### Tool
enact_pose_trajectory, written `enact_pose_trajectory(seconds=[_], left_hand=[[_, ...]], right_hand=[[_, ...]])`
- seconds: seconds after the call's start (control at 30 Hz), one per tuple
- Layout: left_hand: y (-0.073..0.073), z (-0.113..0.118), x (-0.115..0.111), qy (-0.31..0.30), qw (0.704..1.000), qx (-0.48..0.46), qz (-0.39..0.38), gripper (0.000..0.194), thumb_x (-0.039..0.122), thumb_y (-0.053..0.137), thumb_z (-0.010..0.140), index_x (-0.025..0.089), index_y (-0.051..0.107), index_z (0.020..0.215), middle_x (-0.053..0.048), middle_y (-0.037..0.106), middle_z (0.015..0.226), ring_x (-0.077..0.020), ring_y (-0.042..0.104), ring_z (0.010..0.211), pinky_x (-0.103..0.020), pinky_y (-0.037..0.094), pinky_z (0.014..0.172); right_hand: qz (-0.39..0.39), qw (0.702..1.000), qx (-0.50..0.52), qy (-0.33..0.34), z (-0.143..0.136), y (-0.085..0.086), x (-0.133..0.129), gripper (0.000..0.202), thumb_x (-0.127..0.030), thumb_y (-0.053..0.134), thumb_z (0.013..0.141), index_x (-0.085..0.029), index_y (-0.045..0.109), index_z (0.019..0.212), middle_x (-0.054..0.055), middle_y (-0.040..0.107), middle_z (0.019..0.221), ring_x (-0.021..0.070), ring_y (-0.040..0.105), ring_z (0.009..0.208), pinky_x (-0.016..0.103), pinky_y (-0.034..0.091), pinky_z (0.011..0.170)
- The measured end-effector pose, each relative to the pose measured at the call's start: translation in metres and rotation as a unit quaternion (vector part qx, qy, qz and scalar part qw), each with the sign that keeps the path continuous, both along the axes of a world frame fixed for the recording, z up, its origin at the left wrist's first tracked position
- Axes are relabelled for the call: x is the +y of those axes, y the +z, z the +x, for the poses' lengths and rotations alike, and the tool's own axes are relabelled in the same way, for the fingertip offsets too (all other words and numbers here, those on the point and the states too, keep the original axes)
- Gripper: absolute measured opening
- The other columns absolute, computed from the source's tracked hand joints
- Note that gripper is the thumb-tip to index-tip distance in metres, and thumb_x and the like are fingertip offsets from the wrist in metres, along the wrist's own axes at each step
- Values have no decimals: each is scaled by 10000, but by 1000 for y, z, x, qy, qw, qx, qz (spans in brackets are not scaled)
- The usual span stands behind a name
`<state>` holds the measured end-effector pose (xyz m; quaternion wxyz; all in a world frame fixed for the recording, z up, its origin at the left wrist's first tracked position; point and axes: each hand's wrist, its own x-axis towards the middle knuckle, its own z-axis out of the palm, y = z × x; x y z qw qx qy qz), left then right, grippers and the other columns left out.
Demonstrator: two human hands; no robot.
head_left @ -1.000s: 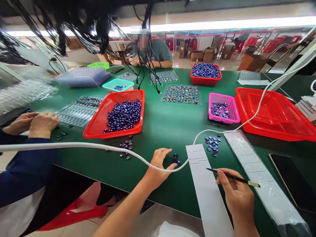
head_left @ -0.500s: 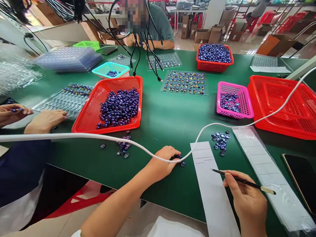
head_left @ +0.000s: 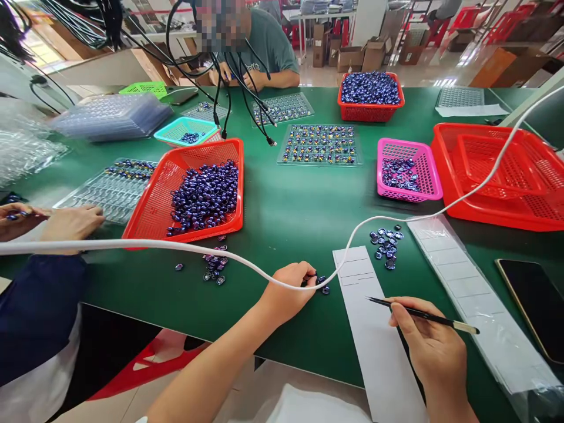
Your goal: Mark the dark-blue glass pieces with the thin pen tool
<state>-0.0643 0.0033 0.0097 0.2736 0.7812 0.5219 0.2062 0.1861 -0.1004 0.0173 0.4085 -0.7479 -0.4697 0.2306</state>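
Observation:
My left hand (head_left: 288,292) rests on the green table with thumb and fingers drawn together. Beside its fingertips lie a few small shiny blue-purple oval pieces (head_left: 325,288); what the fingers pinch is hidden. In my right hand (head_left: 434,349) are black tweezers (head_left: 418,312) with a pale rear end, held like a pen. Their points are over a long white paper strip (head_left: 374,338) marked with thin lines. A loose group of blue-purple oval pieces (head_left: 386,244) lies beyond the strip.
A white cable (head_left: 247,265) crosses before my view. Red basket (head_left: 145,205), pink basket (head_left: 409,192) and stacked red trays (head_left: 497,202) stand around. Bagged card strips (head_left: 467,294) and a phone (head_left: 535,302) lie right. A co-worker's hands (head_left: 73,222) are at left; another person sits opposite.
The view has shifted slightly, so most things sit a little further left. My left fingers have moved slightly at the small pieces; my right hand keeps the tweezers over the strip.

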Motion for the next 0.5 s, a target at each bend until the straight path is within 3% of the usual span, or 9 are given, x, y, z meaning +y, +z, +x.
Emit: enact_pose_trajectory(seconds=[0.2, 0.37, 0.43, 0.5], left_hand=[[2, -2, -7, -23, 999, 7, 43, 111, 136, 563, 887, 185, 657, 919, -56, 735, 893, -204, 692, 825, -313, 544, 741], [15, -4, -12, -14, 997, -50, 54, 103, 194, 610, 910, 205, 674, 990, -47, 750, 963, -204, 701, 875, -319, 558, 777], [21, 2, -10, -43, 997, -43, 43, 86, 210, 605, 926, 214, 676, 973, -36, 742, 930, -197, 691, 849, -305, 549, 740], [24, 15, -8, -105, 993, -3, 58, 108, 204, 562, 951, 204, 668, 970, -50, 720, 888, -202, 671, 812, -308, 533, 700]], right_hand=[[0, 1000, 25, -1, -3, 9, -1, 298, -532, 669, 864, -241, 728, 878, 7, 696, 664, 199, 692, 667, 239, 522, 576], [50, 997, 57, -12, 15, 24, -11, 252, -470, 713, 855, -232, 739, 935, 12, 691, 664, 184, 683, 640, 240, 560, 623], [58, 996, 69, -25, 21, 30, -7, 262, -462, 721, 853, -225, 725, 965, 18, 699, 684, 187, 688, 648, 256, 567, 638], [39, 994, 97, 5, 21, 31, 5, 290, -477, 715, 853, -211, 706, 969, 23, 697, 681, 189, 682, 625, 271, 567, 617]])
